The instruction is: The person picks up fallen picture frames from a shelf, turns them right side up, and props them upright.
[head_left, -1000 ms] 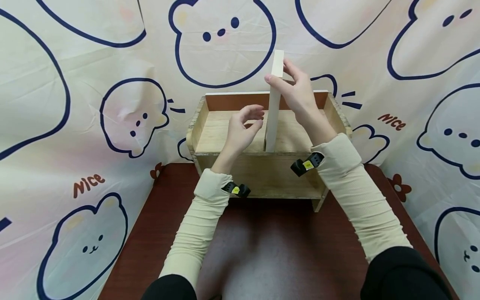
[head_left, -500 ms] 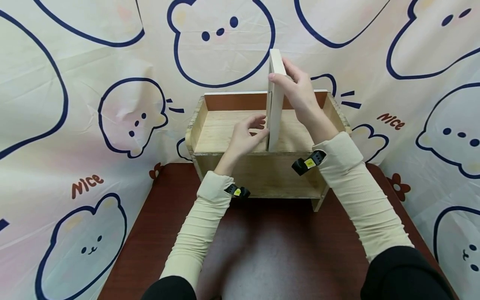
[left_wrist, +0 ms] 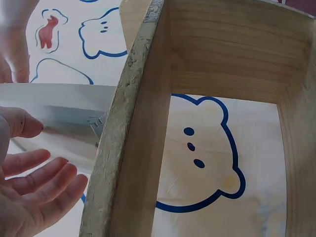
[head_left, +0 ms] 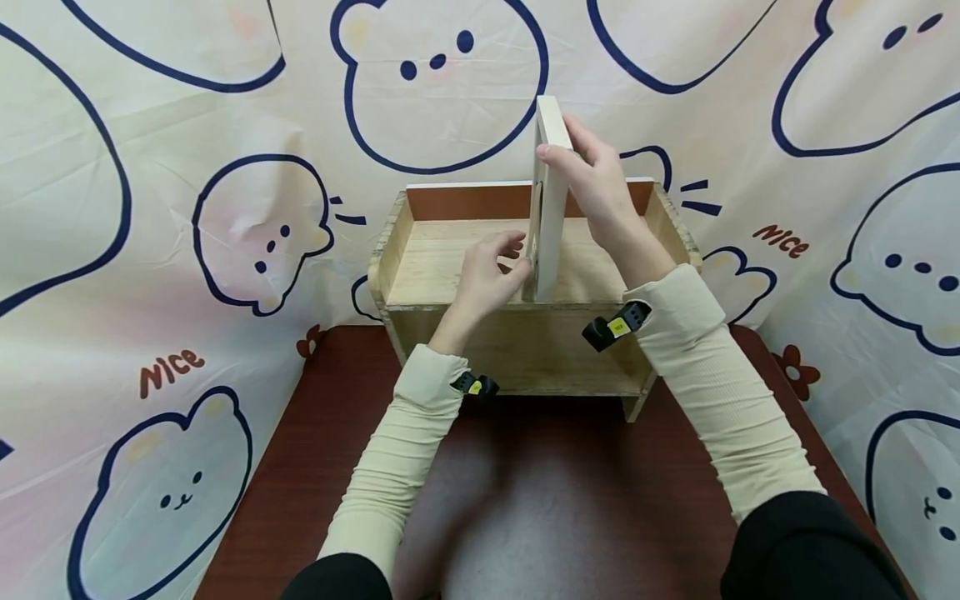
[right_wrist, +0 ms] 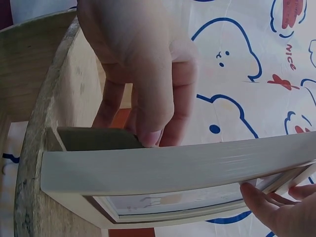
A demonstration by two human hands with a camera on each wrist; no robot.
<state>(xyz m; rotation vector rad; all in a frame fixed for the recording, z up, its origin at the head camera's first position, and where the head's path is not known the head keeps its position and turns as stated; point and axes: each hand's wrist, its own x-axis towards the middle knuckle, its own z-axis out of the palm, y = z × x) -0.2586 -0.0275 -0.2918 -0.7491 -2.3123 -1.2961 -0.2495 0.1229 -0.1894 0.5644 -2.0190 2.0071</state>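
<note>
A white picture frame (head_left: 552,200) stands upright on the top of a small wooden shelf (head_left: 465,307), its narrow edge towards me. My right hand (head_left: 600,183) grips it near the top, thumb on the near edge and fingers on the right side. In the right wrist view, the clear pane of the picture frame (right_wrist: 148,170) shows, with a dark flap behind it beside the right hand (right_wrist: 143,64). My left hand (head_left: 487,271) is by the lower left side, fingers loosely bent. Its thumb tip is at the frame in the left wrist view (left_wrist: 24,123); I cannot tell if it presses.
The shelf has raised side walls (head_left: 678,229) and a brown back strip (head_left: 472,202). Below is an open compartment. It stands on a dark red-brown table (head_left: 540,500), against a cloth backdrop (head_left: 255,233) printed with blue-outlined bears.
The picture frame has turned a little, so more of its left face shows. My left hand has moved slightly right and down to its side. The right hand keeps its grip.
</note>
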